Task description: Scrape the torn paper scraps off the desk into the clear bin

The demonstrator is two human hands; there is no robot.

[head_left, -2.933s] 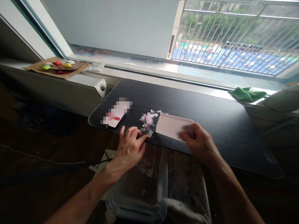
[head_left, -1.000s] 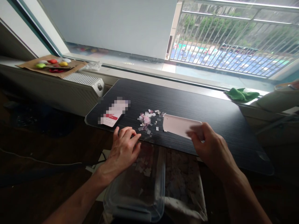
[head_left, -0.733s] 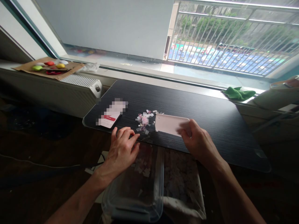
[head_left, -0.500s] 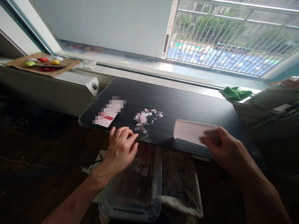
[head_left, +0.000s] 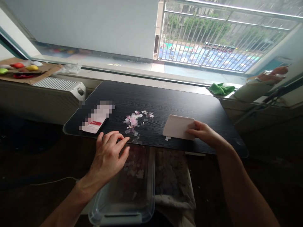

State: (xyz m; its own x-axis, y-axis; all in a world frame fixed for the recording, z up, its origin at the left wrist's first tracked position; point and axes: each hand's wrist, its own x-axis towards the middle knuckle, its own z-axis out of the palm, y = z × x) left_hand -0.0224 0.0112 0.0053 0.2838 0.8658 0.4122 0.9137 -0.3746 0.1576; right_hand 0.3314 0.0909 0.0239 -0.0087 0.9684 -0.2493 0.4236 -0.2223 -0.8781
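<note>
In the head view my right hand pinches the right end of a pale pink, flat rectangular panel, thumb in front of it. The panel is tilted up over the black table, with a small white scrap at its lower left edge. To its left lies a loose pile of pale pink and clear scraps. My left hand hangs at the table's front edge, fingers bent but apart, holding nothing. Just beyond it a phone lies with its lit screen partly blurred out.
Below the front edge are a clear plastic bin with scraps inside and a stained cloth-lined container. A green cloth is by the window. A radiator and cardboard with coloured objects stand left.
My right hand has taken hold of the pale panel and tipped it up, uncovering a white scrap at its lower edge. My left hand keeps its place near the table edge. The view has shifted right.
</note>
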